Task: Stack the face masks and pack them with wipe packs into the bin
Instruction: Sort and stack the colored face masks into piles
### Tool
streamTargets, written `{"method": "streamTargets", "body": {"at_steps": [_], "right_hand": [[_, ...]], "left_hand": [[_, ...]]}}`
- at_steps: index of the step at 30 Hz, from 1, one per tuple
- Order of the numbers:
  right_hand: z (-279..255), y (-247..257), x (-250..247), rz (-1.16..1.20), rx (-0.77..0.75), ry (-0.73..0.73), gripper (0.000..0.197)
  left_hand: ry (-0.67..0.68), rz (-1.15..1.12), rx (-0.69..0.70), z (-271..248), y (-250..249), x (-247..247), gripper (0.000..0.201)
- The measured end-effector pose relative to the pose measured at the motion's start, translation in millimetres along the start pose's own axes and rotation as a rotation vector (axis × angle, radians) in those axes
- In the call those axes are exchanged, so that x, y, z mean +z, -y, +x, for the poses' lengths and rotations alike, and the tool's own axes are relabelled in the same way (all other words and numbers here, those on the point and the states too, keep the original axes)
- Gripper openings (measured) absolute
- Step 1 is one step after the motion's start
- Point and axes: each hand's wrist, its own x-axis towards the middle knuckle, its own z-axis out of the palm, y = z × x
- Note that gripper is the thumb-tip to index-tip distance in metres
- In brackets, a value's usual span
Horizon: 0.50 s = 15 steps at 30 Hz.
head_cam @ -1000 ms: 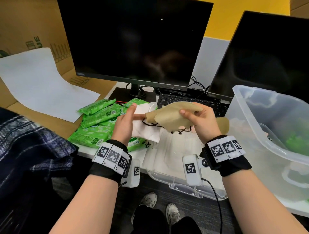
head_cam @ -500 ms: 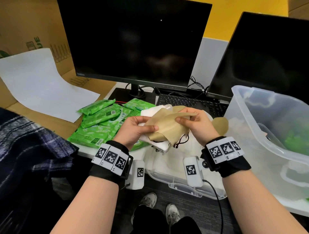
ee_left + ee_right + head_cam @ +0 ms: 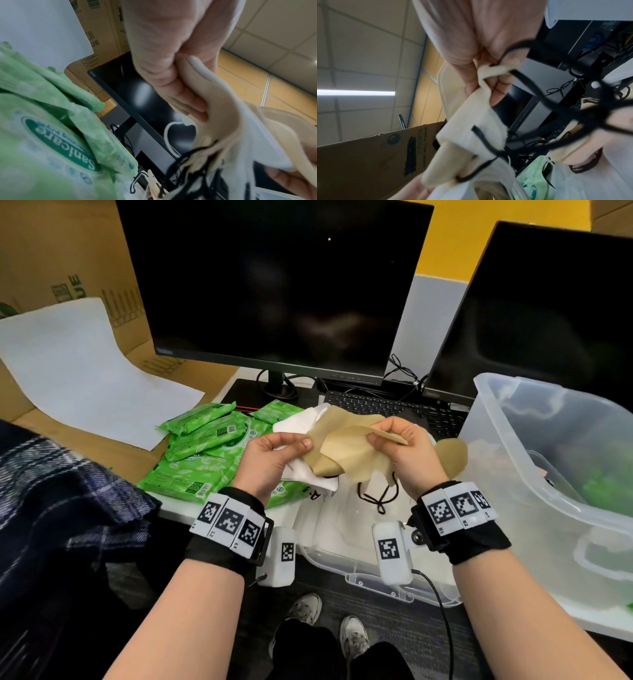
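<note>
Both hands hold a small pile of face masks above the desk edge. My left hand pinches the left side of the tan mask together with a white mask under it. My right hand pinches the tan mask's right edge; its black ear loops hang down. The right wrist view shows the fingers curled round the tan mask; the left wrist view shows the fingers curled on the masks. Several green wipe packs lie at the left. The clear bin stands at the right.
Another tan mask lies beside the bin. A clear lid lies under the hands at the desk edge. Two dark monitors and a keyboard stand behind. A cardboard box with white paper is at the left.
The left hand came from resting on the white mask to pinching the tan mask's left side. Both hands with the masks drew a little nearer to me, and the tan mask spread wider.
</note>
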Motion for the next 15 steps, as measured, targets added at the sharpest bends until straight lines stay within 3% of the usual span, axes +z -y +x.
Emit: {"method": "streamTargets", "body": {"at_steps": [5, 7, 12, 15], "right_hand": [[4, 6, -5, 0.052, -0.021, -0.119, 0.026], [4, 8, -6, 0.053, -0.040, -0.097, 0.024], [1, 15, 0, 0.070, -0.070, 0.127, 0.016], [0, 17, 4, 0.051, -0.056, 0.210, 0.020]], "left_hand": [[-0.127, 0.019, 0.008, 3, 0, -3, 0.013], [-0.151, 0.043, -0.026, 5, 0, -5, 0.009], [-0.002, 0.092, -0.156, 3, -4, -5, 0.063], [0.086, 0.048, -0.177, 0, -8, -1, 0.068]]}}
